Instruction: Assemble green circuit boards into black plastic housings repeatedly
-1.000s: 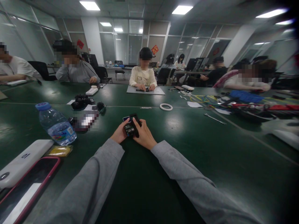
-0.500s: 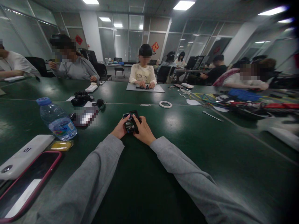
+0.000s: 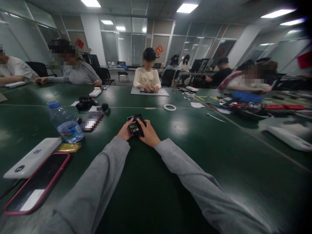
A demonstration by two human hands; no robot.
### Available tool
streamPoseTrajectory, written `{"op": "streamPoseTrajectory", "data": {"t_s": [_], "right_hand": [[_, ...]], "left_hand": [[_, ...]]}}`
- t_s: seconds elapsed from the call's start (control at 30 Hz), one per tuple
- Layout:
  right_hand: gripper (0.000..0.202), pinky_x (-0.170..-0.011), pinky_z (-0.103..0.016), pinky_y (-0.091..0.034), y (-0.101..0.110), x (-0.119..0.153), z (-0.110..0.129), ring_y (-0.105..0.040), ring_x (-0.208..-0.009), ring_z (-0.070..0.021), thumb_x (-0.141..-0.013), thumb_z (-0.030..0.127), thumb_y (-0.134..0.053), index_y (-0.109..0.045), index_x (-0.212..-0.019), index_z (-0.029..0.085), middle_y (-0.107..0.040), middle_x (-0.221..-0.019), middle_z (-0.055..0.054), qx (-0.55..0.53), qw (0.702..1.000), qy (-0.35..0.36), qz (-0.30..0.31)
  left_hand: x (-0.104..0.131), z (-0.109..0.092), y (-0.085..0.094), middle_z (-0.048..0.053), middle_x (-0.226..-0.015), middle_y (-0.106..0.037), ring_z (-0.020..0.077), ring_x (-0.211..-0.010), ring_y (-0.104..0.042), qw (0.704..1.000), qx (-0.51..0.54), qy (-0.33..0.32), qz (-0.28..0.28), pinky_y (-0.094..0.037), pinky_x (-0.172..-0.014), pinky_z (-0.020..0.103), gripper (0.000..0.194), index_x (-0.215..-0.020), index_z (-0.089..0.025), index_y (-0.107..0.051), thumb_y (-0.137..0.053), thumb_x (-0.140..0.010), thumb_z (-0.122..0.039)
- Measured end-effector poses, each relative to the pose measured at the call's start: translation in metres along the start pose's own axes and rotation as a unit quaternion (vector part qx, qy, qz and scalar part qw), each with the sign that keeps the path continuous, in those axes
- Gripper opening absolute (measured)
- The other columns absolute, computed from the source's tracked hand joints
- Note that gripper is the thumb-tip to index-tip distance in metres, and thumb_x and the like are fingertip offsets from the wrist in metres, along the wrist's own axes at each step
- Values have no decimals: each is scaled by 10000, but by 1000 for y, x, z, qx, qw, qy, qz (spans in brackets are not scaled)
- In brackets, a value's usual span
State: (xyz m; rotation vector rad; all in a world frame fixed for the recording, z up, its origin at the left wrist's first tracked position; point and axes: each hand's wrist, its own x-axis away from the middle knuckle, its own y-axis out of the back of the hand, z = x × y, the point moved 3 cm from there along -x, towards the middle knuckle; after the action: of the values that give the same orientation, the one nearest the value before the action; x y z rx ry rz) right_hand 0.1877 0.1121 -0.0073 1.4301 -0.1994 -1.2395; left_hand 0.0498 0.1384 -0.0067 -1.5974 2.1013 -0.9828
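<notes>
Just above the green table, my left hand (image 3: 124, 130) is closed on a small boxy black electronic device (image 3: 134, 129), its thumb lying along the upper part. Small light-coloured parts show on the device's near face. Against its right side sits a black frame-like piece (image 3: 138, 117) with an opening, and my right hand (image 3: 149, 134) grips this piece with thumb and fingers. The two pieces touch or nearly touch; I cannot tell whether they are joined. Most of my fingertips are hidden behind them.
Left of my arms are a water bottle (image 3: 67, 125), a yellow packet (image 3: 70, 148), a white power bank (image 3: 34, 159) and a red-cased phone (image 3: 39, 185). Ahead lie a white ring (image 3: 170, 107) and a wrench (image 3: 215, 118). Cables (image 3: 219, 100) clutter the right. Co-workers sit around the table.
The view has shifted slightly, so the bottle and phone appear farther right. My hands keep their hold, with little visible movement. A co-worker at the left has lowered a raised hand to the table.
</notes>
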Motion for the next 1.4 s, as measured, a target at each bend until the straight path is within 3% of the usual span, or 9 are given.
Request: {"op": "streamPoseTrajectory", "data": {"t_s": [0.3,0.5,0.63,0.73,0.87,1.07,1.2,1.3,1.4], "right_hand": [[834,-947,-415,-447,-8,0,-17,-465,-1090,-234,-795,285,-617,-128,-1470,255,-314,-1214,-107,-89,995,-40,-30],[945,-966,-496,-393,-4,-1,-15,-333,-1209,-329,-687,330,-717,-190,-1455,175,-296,-1315,-162,3,998,-35,-44],[761,-996,-442,-379,3,-2,-9,-362,-1214,-288,-743,287,-646,-295,-1403,142,-359,-1331,-146,-16,997,-24,-66],[599,-980,-404,-396,6,-1,-19,-465,-1131,-245,-806,329,-575,-374,-1335,133,-482,-1238,-131,-97,983,-100,-119],[448,-868,-376,-455,0,3,-45,-564,-939,-211,-849,441,-500,-504,-1186,147,-595,-1031,-97,-215,932,-246,-157],[323,-911,-420,-401,-5,5,-62,-480,-996,-252,-838,420,-496,-623,-939,140,-595,-921,-106,-144,926,-309,-160],[468,-920,-418,-389,-9,5,-55,-473,-1016,-256,-803,474,-581,-559,-1109,120,-554,-1063,-132,-76,948,-265,-159],[523,-903,-357,-417,-8,2,-51,-503,-1024,-228,-768,392,-649,-509,-1196,127,-543,-1119,-118,-70,966,-208,-139],[468,-936,-332,-404,19,9,-72,-507,-1050,-206,-803,337,-607,-506,-1208,126,-545,-1136,-111,-62,964,-202,-164]], "left_hand": [[6,-5,-3,81,-839,-703,197,-787,-675,999,32,-9,0,-535,-741,304,348,-1066,-142,-632,-613,-795,-360],[2,-3,0,75,-852,-701,198,-794,-670,1000,19,3,1,-531,-757,319,349,-1051,-147,-641,-637,-775,-361],[-1,-3,4,66,-870,-695,203,-823,-668,1000,29,-5,5,-530,-776,335,353,-1065,-169,-632,-658,-759,-344],[-2,-4,5,56,-914,-690,207,-855,-667,999,40,-5,-1,-531,-787,348,330,-1056,-196,-623,-655,-763,-344],[-1,-5,3,101,-1092,-660,238,-957,-650,999,31,-7,0,-531,-803,361,299,-1019,-173,-617,-645,-773,-341],[-3,-6,6,108,-1117,-653,229,-1023,-629,998,46,-36,5,-517,-854,367,223,-956,-159,-595,-616,-803,-319],[-6,-7,9,97,-1062,-673,211,-984,-642,997,60,-44,-9,-517,-855,363,192,-920,-155,-590,-596,-817,-317],[-5,-9,11,95,-1050,-676,196,-945,-652,996,72,-44,-30,-526,-831,348,186,-912,-155,-581,-600,-815,-312],[-4,-10,13,96,-1049,-674,185,-914,-656,995,83,-41,-34,-532,-802,331,206,-930,-155,-579,-618,-804,-312]]}}
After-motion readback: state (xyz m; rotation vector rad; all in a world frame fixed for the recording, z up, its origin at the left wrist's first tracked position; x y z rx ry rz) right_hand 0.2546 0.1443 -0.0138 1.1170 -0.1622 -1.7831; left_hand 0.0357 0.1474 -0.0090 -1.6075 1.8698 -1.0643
